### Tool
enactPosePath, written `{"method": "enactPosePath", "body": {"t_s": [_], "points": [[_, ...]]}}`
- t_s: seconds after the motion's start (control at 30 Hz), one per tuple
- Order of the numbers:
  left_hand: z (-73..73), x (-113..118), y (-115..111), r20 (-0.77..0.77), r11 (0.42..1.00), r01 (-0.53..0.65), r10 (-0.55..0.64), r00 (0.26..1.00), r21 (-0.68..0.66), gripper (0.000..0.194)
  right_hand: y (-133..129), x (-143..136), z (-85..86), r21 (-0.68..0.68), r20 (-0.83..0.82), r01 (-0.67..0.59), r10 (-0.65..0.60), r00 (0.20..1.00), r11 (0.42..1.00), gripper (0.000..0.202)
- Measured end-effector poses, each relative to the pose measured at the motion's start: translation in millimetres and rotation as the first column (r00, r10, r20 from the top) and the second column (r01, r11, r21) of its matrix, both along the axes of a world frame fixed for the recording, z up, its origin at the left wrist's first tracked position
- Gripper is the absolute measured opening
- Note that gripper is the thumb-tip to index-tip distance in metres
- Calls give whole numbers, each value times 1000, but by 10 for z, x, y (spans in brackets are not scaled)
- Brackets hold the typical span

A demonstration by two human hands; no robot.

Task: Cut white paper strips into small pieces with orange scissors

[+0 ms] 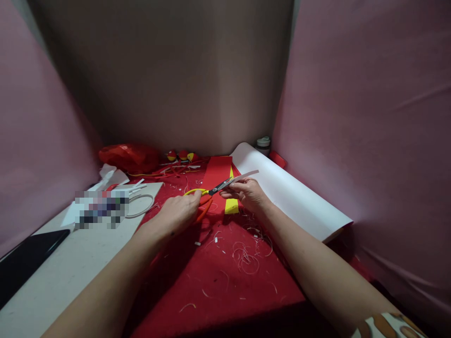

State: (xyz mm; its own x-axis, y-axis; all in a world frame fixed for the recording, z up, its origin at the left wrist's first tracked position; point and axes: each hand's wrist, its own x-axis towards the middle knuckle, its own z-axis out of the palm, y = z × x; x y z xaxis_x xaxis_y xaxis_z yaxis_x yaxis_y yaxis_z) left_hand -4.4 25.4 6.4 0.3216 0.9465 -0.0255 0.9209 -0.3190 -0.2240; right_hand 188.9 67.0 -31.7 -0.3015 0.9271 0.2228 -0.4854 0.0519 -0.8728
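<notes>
My left hand [181,210] is closed round the yellow and orange handles of a pair of scissors [214,190]. Their dark blades point right and away from me, lying along a thin white strip [251,174]. That strip is pinched in the fingers of my right hand [244,190], its far end sticking out to the right. The blade tips are close to my right fingers; whether they touch the strip I cannot tell. Beneath both hands, red paper [218,169] and a yellow piece [231,206] lie on a red cloth [225,281].
Thread scraps [246,258] litter the cloth. A large white paper roll [289,192] lies to the right, a lidded bottle [263,144] behind it. A red plastic bag [130,157] and several red-yellow balls [183,155] are at the back. On the left board sits a white ring [140,216].
</notes>
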Motion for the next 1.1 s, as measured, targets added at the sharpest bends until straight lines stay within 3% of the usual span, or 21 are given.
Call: {"method": "enactPosePath", "body": {"t_s": [0.27, 0.57, 0.87, 1.1], "points": [[-6, -33, 28, -3, 1000, -10, 10, 1000, -29, 28, -7, -1, 3, -16, 10, 25, -24, 1000, 1000, 7], [114, -8, -30, -37, 998, 13, -15, 999, -66, 28, 29, 2, -49, 10, 0, 12, -12, 1000, 1000, 7], [83, -52, -8, -44, 998, 22, -25, 999, -57, 26, 11, 5, -23, -12, 13, 10, -10, 1000, 1000, 7], [52, -35, -66, 72, 997, -8, 14, 997, -81, 30, -14, 5, 11, 6, 45, 31, -31, 998, 999, 10]]}}
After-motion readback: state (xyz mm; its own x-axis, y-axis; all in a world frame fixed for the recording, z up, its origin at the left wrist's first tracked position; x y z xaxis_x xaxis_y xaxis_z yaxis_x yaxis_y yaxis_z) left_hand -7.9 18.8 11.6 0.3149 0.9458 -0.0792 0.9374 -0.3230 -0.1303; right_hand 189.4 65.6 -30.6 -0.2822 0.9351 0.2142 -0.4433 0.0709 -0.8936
